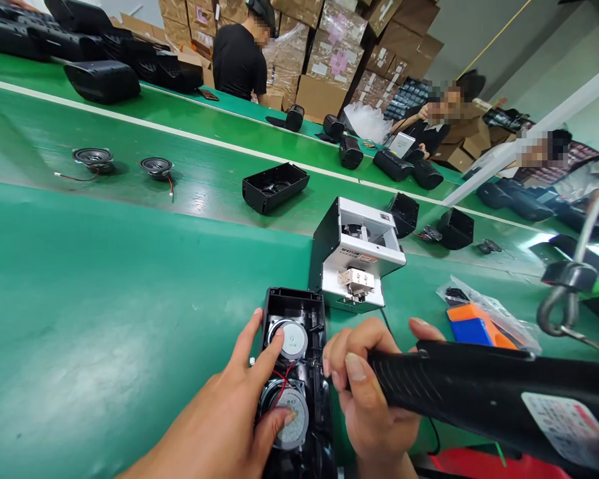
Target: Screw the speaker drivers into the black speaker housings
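A black speaker housing [315, 386] lies open side up on the green mat, with two round silver-backed speakers [294, 340] and red wires inside. My left hand [229, 406] rests over its left side, fingers spread, with fingertips on the speakers and one along the outer wall. My right hand [374, 386] is wrapped round the front end of a black electric screwdriver [459, 389], just right of the housing. The tool's tip is hidden by my fingers. Right behind the housing stands a white and black screw feeder machine [359, 256].
Behind the machine, a green conveyor [204, 173] carries loose speakers [94, 158] and open black housings [274, 187]. An orange and blue object [479, 326] and a plastic bag lie at right. A metal hook [562, 306] hangs there. Several people work across the line.
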### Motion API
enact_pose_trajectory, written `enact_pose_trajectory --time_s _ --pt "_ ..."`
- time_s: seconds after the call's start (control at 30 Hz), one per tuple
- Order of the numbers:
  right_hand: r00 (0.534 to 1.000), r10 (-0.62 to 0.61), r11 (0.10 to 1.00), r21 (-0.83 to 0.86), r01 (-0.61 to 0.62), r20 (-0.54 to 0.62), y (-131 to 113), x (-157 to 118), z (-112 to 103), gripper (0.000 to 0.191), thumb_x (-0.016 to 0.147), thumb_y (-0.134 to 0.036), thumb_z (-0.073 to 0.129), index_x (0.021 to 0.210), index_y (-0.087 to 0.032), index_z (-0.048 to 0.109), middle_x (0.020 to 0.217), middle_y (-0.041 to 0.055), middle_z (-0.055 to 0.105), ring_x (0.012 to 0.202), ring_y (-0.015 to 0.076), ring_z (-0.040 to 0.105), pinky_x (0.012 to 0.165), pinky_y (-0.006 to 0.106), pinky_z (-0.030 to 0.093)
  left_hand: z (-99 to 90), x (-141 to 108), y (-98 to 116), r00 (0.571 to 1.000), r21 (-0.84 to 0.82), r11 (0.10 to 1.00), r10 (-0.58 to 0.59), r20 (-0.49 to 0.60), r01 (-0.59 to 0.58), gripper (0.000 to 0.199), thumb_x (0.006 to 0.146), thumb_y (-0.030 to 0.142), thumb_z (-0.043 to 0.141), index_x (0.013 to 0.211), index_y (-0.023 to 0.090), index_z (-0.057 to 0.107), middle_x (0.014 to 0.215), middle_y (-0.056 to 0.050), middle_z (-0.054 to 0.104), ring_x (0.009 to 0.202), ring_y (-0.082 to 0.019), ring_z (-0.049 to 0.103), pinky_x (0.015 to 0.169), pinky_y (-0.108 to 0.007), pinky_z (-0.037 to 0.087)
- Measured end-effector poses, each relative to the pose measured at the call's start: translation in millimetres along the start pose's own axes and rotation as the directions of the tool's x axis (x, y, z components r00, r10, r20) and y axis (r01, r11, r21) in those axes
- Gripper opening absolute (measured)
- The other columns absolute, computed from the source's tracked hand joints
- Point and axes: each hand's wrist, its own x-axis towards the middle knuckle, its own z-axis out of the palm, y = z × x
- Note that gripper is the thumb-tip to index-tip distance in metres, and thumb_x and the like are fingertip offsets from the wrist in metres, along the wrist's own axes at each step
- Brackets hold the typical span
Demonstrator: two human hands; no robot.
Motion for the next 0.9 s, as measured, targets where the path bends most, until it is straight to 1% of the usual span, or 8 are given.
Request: enact_pose_trajectory --time_s 0.1,0.17,0.23,0.33,0.47,0.63,0.77,0.9 --pt "0.999 0.047 0.999 0.014 -0.047 0.028 1 5 -2 0.05 0.114 -0.015 0.067 0.153 -0.042 0.051 0.085 -0.0079 0.052 0.061 0.013 0.053 0.059 0.026 0.05 -1.8 2 4 0.998 -0.017 0.999 -0.05 0.033 0.05 0.078 0.106 0.029 0.058 0.18 0.029 0.034 0.193 -0.019 0.0 0.104 -0.033 0.088 0.087 -0.047 0.075" --pt "0.995 0.096 0.995 0.022 -0.097 0.032 1 9 -2 0.048 0.114 -0.018 0.07 0.15 -0.044 0.053 0.084 -0.0085 0.052 0.06 0.0125 0.05 0.059 0.026 0.049 -2.6 2 7 0.993 -0.036 0.994 -0.102 0.051 0.104 0.077 0.107 0.032 0.058 0.18 0.034 0.035 0.194 -0.012 0.001 0.11 -0.034 0.087 0.091 -0.048 0.075" --pt "0.989 0.138 0.99 0.026 -0.139 0.047 2 13 -2 0.046 0.114 -0.02 0.072 0.148 -0.045 0.055 0.084 -0.0087 0.053 0.061 0.0121 0.049 0.059 0.026 0.048 -2.9 2 9 0.988 -0.055 0.988 -0.144 0.057 0.147 0.075 0.109 0.035 0.057 0.18 0.041 0.034 0.195 -0.005 0.0 0.12 -0.035 0.085 0.098 -0.049 0.073" --pt "0.98 0.18 0.982 0.042 -0.185 0.085 4 18 -3 0.046 0.114 -0.02 0.073 0.148 -0.045 0.055 0.086 -0.0089 0.055 0.061 0.0111 0.047 0.059 0.025 0.046 -2.2 1 10 0.985 -0.078 0.983 -0.165 0.052 0.168 0.075 0.109 0.036 0.056 0.179 0.046 0.033 0.195 0.001 -0.002 0.126 -0.036 0.082 0.102 -0.051 0.072" --pt "0.962 0.243 0.964 0.079 -0.254 0.121 10 23 -5 0.049 0.111 -0.017 0.075 0.148 -0.043 0.054 0.087 -0.0087 0.056 0.063 0.0111 0.048 0.061 0.026 0.045 -1.2 0 9 0.985 -0.085 0.982 -0.165 0.044 0.168 0.076 0.108 0.037 0.056 0.179 0.048 0.033 0.195 0.002 -0.002 0.123 -0.035 0.083 0.099 -0.051 0.073" --pt "0.953 0.263 0.956 0.089 -0.279 0.151 14 27 -6 0.053 0.105 -0.012 0.076 0.145 -0.038 0.052 0.087 -0.0081 0.056 0.061 0.0115 0.05 0.058 0.027 0.047 -2.3 0 7 0.989 -0.078 0.987 -0.142 0.036 0.144 0.076 0.11 0.041 0.055 0.18 0.048 0.028 0.195 -0.001 -0.002 0.119 -0.034 0.085 0.095 -0.049 0.074" --pt "0.963 0.231 0.969 0.051 -0.24 0.141 14 26 -5 0.053 0.104 -0.012 0.075 0.144 -0.034 0.05 0.087 -0.0066 0.055 0.06 0.0128 0.051 0.055 0.027 0.047 -1.8 0 8 0.989 -0.075 0.987 -0.143 0.026 0.145 0.076 0.11 0.042 0.055 0.18 0.05 0.026 0.195 0.0 0.0 0.117 -0.033 0.086 0.09 -0.046 0.075" --pt "0.97 0.172 0.977 0.093 -0.19 0.17 14 19 -6 0.05 0.107 -0.012 0.071 0.146 -0.039 0.053 0.089 -0.007 0.055 0.061 0.0116 0.05 0.057 0.025 0.048 0.5 -1 14 0.982 -0.062 0.98 -0.188 -0.027 0.186 0.074 0.108 0.039 0.057 0.177 0.049 0.036 0.195 0.001 0.006 0.118 -0.035 0.085 0.09 -0.049 0.075"
